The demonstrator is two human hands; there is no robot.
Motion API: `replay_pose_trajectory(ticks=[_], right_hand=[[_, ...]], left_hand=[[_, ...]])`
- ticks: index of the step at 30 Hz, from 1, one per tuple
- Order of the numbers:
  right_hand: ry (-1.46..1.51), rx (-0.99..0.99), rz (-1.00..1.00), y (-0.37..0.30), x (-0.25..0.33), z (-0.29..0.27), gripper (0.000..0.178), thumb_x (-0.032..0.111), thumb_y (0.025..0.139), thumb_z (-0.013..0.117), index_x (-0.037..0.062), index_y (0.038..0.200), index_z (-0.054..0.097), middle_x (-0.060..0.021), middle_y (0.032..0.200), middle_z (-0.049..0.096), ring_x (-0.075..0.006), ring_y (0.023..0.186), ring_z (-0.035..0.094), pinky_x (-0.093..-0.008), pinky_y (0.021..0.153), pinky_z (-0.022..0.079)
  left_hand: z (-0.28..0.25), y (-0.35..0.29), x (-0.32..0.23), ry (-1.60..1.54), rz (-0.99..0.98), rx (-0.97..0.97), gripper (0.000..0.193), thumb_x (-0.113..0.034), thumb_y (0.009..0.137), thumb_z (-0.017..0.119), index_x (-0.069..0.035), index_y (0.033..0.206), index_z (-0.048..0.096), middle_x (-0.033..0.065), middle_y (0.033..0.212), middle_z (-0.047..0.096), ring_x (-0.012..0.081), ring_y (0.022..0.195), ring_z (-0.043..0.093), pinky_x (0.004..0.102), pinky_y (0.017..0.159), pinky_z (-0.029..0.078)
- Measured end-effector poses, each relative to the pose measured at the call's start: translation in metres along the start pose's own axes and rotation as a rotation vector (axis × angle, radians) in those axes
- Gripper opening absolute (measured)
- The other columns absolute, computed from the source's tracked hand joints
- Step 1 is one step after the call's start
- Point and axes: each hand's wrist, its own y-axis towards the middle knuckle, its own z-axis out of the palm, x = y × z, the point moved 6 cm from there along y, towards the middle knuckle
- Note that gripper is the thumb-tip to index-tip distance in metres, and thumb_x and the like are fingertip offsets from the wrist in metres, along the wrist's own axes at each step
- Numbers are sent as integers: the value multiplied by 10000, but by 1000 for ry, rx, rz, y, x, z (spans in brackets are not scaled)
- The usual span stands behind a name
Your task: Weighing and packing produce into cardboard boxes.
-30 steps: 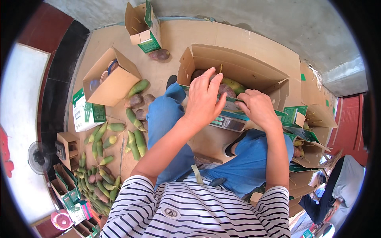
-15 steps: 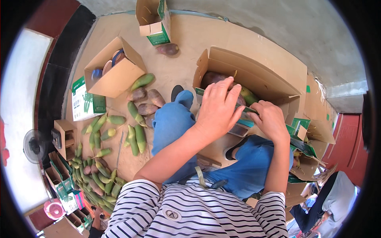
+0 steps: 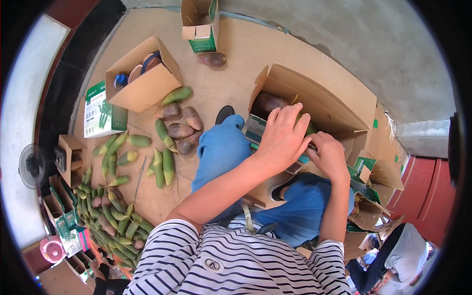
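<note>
Cardboard sheeting [image 3: 241,78] covers the floor ahead of your hands, running up to a grey wall [image 3: 339,32] beyond them. Your open carton [image 3: 324,101] stands directly under and past both hands, with a dark purple vegetable [image 3: 269,102] lying inside, just beyond your left hand [image 3: 282,137], and a green vegetable [image 3: 310,129] partly hidden between the two. Your left hand has its fingers stretched over the near flap [image 3: 255,126]; you cannot tell whether it grips. Your right hand [image 3: 328,153], close beside it, looks pinched on that flap's edge.

Judging by this hold, the step in hand is working the near flap above the contents. Moving it calls for even pressure from both hands, with your fingertips kept off the vegetables.

Mind the carton's tall far wall just past your fingers, and your left knee [image 3: 221,142] nearer you than the left hand. Stacked cartons [image 3: 388,174] crowd the right hand's outer side; sideways past the left hand, the sheeting gives you more room before the loose purple vegetables [image 3: 180,130].
</note>
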Motion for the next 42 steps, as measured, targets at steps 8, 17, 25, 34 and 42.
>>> replay_pose_trajectory(ticks=[8,17,25,34,42], right_hand=[[109,-307,58,-39,6,-33,295,222,802,691,32,1023,645,-123,1024,623,-314,967,587,-396,826,472],[89,-220,0,-39,0,-8,263,190,813,684,30,1017,641,-125,1012,634,-318,959,592,-398,826,469],[3,-254,29,-39,-4,2,200,106,815,662,30,997,627,-137,926,640,-323,883,598,-404,770,473],[84,-397,9,-43,-2,-3,146,92,849,632,10,969,632,-134,926,646,-306,867,607,-378,774,480],[156,-447,-3,-40,-2,-2,120,94,881,611,-2,949,635,-137,905,645,-292,831,611,-353,755,480]], left_hand=[[7,-2,1,30,-47,61,489,-193,770,725,22,1167,536,223,1259,469,366,1154,467,485,989,355],[18,2,-1,-21,-27,53,474,-226,782,704,26,1149,540,236,1243,485,373,1161,468,478,990,345],[31,0,-6,-6,-26,35,442,-216,782,697,20,1112,523,240,1231,472,368,1150,462,492,1011,325],[36,1,-9,-44,-48,52,456,-216,762,719,26,1101,534,228,1209,478,358,1149,465,495,1009,326],[9,1,-13,-140,-3,-138,434,-207,761,714,-6,1112,558,205,1237,483,356,1158,466,495,986,352]])
